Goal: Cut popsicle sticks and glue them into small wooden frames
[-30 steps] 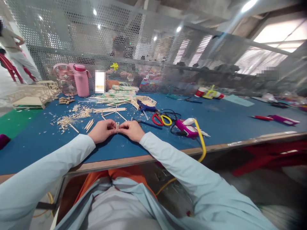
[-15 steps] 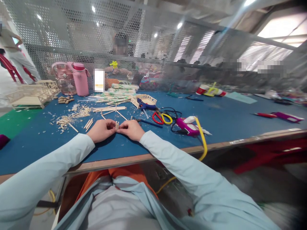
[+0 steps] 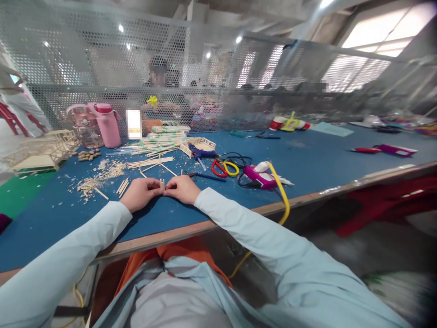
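Note:
Near the front edge of the blue table, my left hand [image 3: 139,193] and my right hand [image 3: 183,188] meet, fingertips pinched on short wooden sticks [image 3: 162,184] that stand upright between them. Loose short sticks [image 3: 123,187] lie just left of my left hand. Beyond the hands, thin sticks [image 3: 168,169] are set at angles on the table, beside a pile of longer sticks [image 3: 150,162]. Dark-handled pliers [image 3: 210,176] lie behind my right hand.
Right of the hands are red-and-yellow scissors [image 3: 224,168], a blue glue gun [image 3: 202,152] and a purple tool [image 3: 261,176] with a yellow cord. Wood shavings [image 3: 102,175], a pink bottle [image 3: 108,127] and stick models [image 3: 37,152] are at left. The table's front edge [image 3: 164,238] runs close by.
The camera view has shifted, so the table items appear a little further left. Both hands stay together at the short sticks, which show slightly more clearly between the fingertips.

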The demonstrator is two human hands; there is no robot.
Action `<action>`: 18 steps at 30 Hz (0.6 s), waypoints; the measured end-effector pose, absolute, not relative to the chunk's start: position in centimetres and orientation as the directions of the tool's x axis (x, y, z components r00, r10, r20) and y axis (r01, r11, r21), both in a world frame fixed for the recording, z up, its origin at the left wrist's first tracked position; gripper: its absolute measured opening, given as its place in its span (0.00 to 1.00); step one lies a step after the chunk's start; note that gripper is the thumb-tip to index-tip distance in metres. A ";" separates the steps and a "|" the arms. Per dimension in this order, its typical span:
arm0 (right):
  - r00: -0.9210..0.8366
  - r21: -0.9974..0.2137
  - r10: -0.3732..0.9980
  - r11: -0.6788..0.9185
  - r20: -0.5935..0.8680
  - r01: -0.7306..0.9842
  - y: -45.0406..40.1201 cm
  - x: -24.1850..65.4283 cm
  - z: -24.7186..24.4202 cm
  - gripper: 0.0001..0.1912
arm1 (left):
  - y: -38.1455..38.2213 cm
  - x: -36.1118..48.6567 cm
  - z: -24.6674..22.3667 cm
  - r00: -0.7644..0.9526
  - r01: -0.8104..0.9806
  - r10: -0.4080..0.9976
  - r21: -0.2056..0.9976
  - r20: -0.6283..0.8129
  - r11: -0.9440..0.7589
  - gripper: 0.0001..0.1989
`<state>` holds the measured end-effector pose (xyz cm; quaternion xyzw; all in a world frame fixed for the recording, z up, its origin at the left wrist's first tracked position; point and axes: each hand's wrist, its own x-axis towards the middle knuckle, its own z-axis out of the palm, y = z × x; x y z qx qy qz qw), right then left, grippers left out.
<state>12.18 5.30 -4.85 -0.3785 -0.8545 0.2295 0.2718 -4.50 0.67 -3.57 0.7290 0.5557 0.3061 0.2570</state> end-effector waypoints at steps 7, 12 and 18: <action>-0.569 -0.559 0.775 0.611 0.276 0.561 5.4 12.0 -4.7 0.07 | 0.3 -4.1 -2.7 0.170 0.693 0.972 0.681 0.165 -0.237 0.16; -0.574 -0.551 0.772 0.615 0.273 0.564 5.3 12.1 -4.6 0.10 | 0.5 -4.0 -2.7 0.186 0.738 0.966 0.623 0.182 -0.259 0.14; -0.581 -0.552 0.770 0.615 0.264 0.563 5.5 11.9 -4.8 0.10 | 0.9 -4.3 -3.2 0.210 0.731 0.966 0.632 0.153 -0.259 0.16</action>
